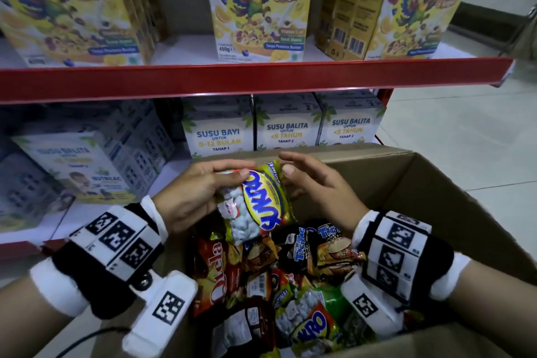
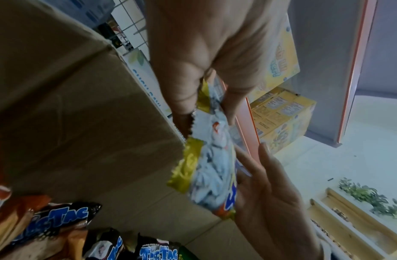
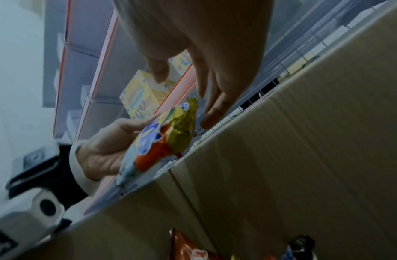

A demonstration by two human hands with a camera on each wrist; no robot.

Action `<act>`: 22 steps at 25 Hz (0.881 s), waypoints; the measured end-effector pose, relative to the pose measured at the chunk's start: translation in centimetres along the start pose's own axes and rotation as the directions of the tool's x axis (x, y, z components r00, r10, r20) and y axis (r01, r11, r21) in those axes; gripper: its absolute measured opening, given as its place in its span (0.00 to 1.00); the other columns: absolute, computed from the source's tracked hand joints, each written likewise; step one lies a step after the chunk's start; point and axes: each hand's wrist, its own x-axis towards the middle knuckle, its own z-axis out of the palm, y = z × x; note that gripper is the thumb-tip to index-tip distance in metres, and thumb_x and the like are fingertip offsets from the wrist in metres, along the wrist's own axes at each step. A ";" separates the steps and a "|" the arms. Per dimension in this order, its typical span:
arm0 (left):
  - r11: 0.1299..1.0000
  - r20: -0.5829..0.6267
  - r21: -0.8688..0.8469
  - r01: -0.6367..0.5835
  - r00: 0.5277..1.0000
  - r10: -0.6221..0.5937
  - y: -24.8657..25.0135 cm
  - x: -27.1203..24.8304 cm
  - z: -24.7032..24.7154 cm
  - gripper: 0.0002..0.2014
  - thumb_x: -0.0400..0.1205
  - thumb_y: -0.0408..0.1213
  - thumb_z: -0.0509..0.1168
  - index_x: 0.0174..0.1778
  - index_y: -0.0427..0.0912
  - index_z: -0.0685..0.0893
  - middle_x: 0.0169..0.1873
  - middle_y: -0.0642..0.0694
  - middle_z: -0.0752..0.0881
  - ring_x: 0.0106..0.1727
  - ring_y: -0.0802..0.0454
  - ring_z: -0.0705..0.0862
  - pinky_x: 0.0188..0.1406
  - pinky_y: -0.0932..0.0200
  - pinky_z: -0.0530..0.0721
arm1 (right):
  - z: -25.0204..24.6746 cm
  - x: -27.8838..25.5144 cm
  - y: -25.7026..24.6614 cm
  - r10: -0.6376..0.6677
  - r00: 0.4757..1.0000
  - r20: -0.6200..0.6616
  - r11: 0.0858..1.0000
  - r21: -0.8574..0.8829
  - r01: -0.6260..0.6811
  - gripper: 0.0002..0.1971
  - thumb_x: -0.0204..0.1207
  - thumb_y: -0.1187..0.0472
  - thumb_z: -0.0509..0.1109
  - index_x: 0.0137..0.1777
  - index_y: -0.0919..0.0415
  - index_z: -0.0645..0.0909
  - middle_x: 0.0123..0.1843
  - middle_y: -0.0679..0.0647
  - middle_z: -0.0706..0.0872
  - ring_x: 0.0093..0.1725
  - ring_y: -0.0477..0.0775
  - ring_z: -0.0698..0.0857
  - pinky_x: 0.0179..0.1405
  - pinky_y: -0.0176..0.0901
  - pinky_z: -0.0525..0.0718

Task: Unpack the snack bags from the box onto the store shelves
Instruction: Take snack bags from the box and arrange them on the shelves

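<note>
- Holding a yellow Jumbo snack bag (image 1: 257, 200) above the open cardboard box (image 1: 421, 183), my left hand (image 1: 191, 195) has its thumb on the front near the top seal and its fingers curled behind; the left wrist view shows the same pinch at the bag's crimped end.
- My right hand (image 1: 316, 183) sits just beside the bag's right edge, fingers straight and spread, gripping nothing. From the right wrist view the fingertips (image 3: 207, 121) look slightly apart from the foil, though I cannot tell whether the palm brushes it.
- Below the bag, the box holds a loose heap of other packets: a red Qtela bag (image 1: 220, 273), black Tic Tac bags (image 1: 302, 250) and a second Jumbo bag (image 1: 308, 325).
- Past the far flap is the lower shelf (image 1: 174, 171) with milk formula cartons (image 1: 286, 131); above it, the red-edged shelf (image 1: 203, 78) carries cereal boxes (image 1: 258, 6).
- Risks, as I judge them: the bag hangs from a one-handed grip near its top, so the slick film could slip and drop it back into the heap.
- Squeezing harder could crush the contents.
- Both shelves look crowded, so pushing the bag in carelessly could knock a carton over or leave the bag sliding off the edge.
</note>
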 end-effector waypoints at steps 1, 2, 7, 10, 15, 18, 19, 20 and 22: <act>1.000 0.029 0.018 -0.013 0.999 0.013 -0.1 -0.2 0.3 0.19 0.71 0.33 0.69 0.59 0.36 0.85 0.49 0.35 0.91 0.46 0.45 0.91 0.44 0.55 0.90 | -0.2 0.3 0.0 0.076 0.997 0.018 0.997 0.005 -0.076 0.25 0.71 0.56 0.73 0.69 0.52 0.75 0.55 0.54 0.88 0.50 0.43 0.87 0.44 0.32 0.83; 0.999 0.031 0.030 -0.026 0.999 0.025 -0.1 -0.3 0.5 0.21 0.69 0.36 0.70 0.59 0.37 0.85 0.50 0.35 0.90 0.47 0.44 0.91 0.44 0.53 0.90 | -0.4 0.5 -0.1 0.140 0.989 0.042 0.990 0.015 -0.141 0.29 0.69 0.58 0.75 0.71 0.53 0.74 0.53 0.55 0.88 0.50 0.45 0.87 0.44 0.34 0.84; 0.994 0.102 0.096 0.050 0.993 -0.060 0.0 -0.6 0.5 0.30 0.59 0.43 0.77 0.59 0.42 0.83 0.52 0.42 0.91 0.52 0.45 0.90 0.43 0.51 0.90 | -0.5 0.9 -0.5 0.262 0.965 0.024 0.910 0.328 -0.255 0.15 0.72 0.76 0.69 0.59 0.67 0.78 0.50 0.60 0.86 0.40 0.52 0.89 0.36 0.46 0.90; 0.999 -0.003 -0.024 -0.048 0.999 0.048 0.0 -0.4 0.7 0.22 0.66 0.39 0.73 0.56 0.40 0.85 0.47 0.44 0.92 0.46 0.50 0.91 0.38 0.58 0.90 | 0.2 1.6 -0.4 0.244 0.963 0.112 0.869 0.416 -0.268 0.18 0.70 0.75 0.72 0.58 0.66 0.74 0.52 0.62 0.85 0.42 0.57 0.91 0.34 0.52 0.91; 0.983 -0.356 -0.088 -0.164 0.926 0.122 1.1 0.2 -2.6 0.08 0.79 0.38 0.67 0.53 0.44 0.83 0.37 0.47 0.90 0.38 0.54 0.88 0.28 0.59 0.88 | 3.8 2.5 3.0 0.380 0.849 0.367 0.916 -0.276 -0.291 0.20 0.74 0.67 0.74 0.64 0.62 0.74 0.53 0.60 0.87 0.49 0.58 0.86 0.57 0.53 0.85; 0.986 -0.403 -0.095 -0.137 0.911 0.088 0.8 -0.4 -5.0 0.13 0.81 0.39 0.66 0.61 0.43 0.80 0.44 0.44 0.89 0.44 0.50 0.88 0.35 0.56 0.90 | 6.8 3.2 6.3 0.448 0.791 0.416 0.654 -0.756 0.028 0.31 0.76 0.56 0.73 0.78 0.59 0.67 0.72 0.59 0.78 0.69 0.58 0.79 0.67 0.44 0.75; 0.985 -0.417 -0.099 -0.142 0.905 0.088 0.7 -0.6 -5.5 0.14 0.82 0.39 0.65 0.63 0.42 0.79 0.46 0.44 0.89 0.45 0.49 0.88 0.37 0.56 0.90 | 7.9 3.3 7.1 0.466 0.770 0.437 0.601 -0.794 0.087 0.35 0.76 0.54 0.73 0.80 0.58 0.63 0.75 0.59 0.75 0.72 0.58 0.75 0.68 0.42 0.72; 0.981 -0.430 -0.107 -0.159 0.897 0.098 0.7 -0.7 -5.8 0.16 0.82 0.39 0.65 0.65 0.41 0.78 0.47 0.43 0.88 0.46 0.49 0.88 0.38 0.55 0.90 | 8.7 3.3 7.8 0.479 0.745 0.464 0.569 -0.810 0.139 0.38 0.75 0.54 0.73 0.82 0.57 0.60 0.77 0.58 0.73 0.74 0.58 0.73 0.69 0.41 0.70; 0.971 -0.457 -0.115 -0.210 0.879 0.136 0.8 -0.6 -6.2 0.18 0.83 0.39 0.64 0.68 0.40 0.76 0.51 0.43 0.87 0.47 0.50 0.87 0.42 0.55 0.88 | 10.1 3.0 9.0 0.475 0.698 0.536 0.511 -0.813 0.277 0.39 0.73 0.57 0.75 0.82 0.56 0.61 0.78 0.59 0.71 0.75 0.59 0.70 0.73 0.43 0.65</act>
